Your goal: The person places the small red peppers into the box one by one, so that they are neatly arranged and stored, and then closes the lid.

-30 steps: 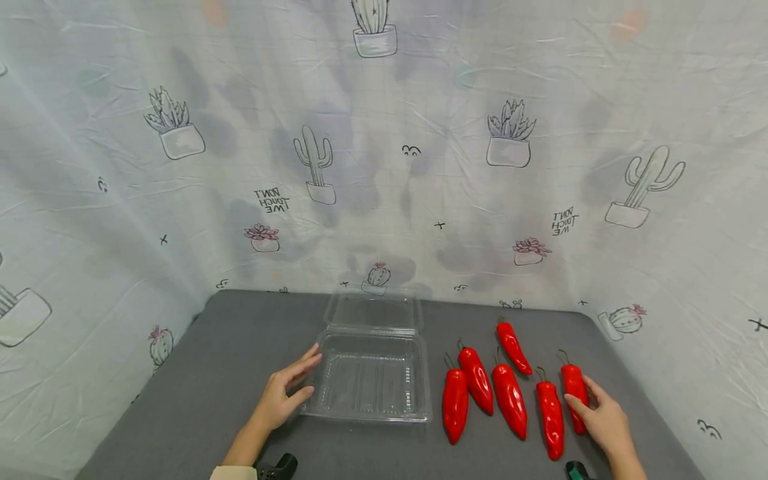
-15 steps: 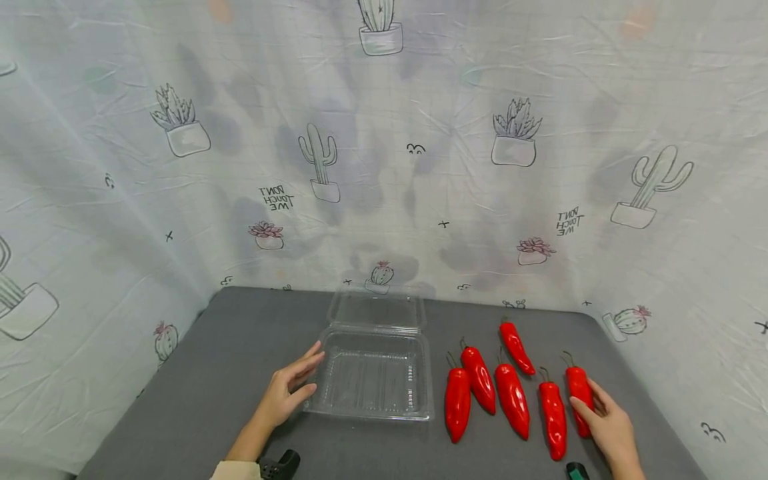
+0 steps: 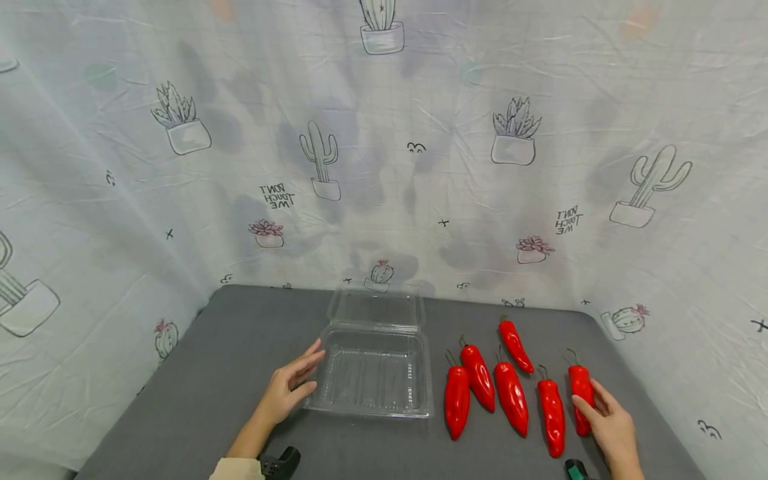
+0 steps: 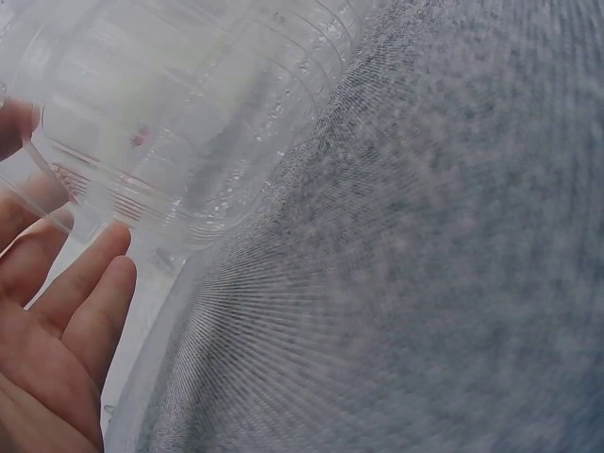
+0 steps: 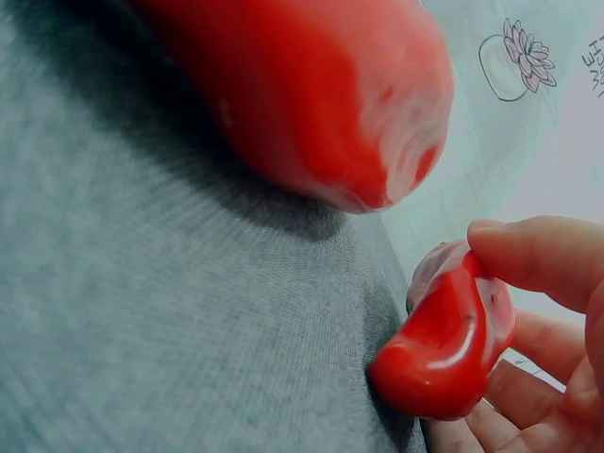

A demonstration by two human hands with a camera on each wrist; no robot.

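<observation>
A clear plastic clamshell box (image 3: 372,380) lies on the grey table with its lid (image 3: 377,310) folded back. My left hand (image 3: 287,390) touches the box's left rim; in the left wrist view its fingers (image 4: 99,302) are fairly straight against the clear wall. At the far right, my right hand (image 3: 611,423) pinches a red chili pepper (image 3: 580,393) between thumb and fingers. In the right wrist view this chili pepper (image 5: 439,359) is seen from its tip, close to the table. Its stem points away from me.
Several other red chili peppers (image 3: 510,400) lie between the box and my right hand, the nearest one (image 3: 552,417) just left of it. The grey table (image 3: 252,320) is bounded by a printed cloth (image 3: 384,167) at the back and sides.
The gripped chili pepper and my right hand have shifted slightly right, a little farther from the neighbouring chili pepper. My left hand stays at the box's rim. The head view has moved slightly.
</observation>
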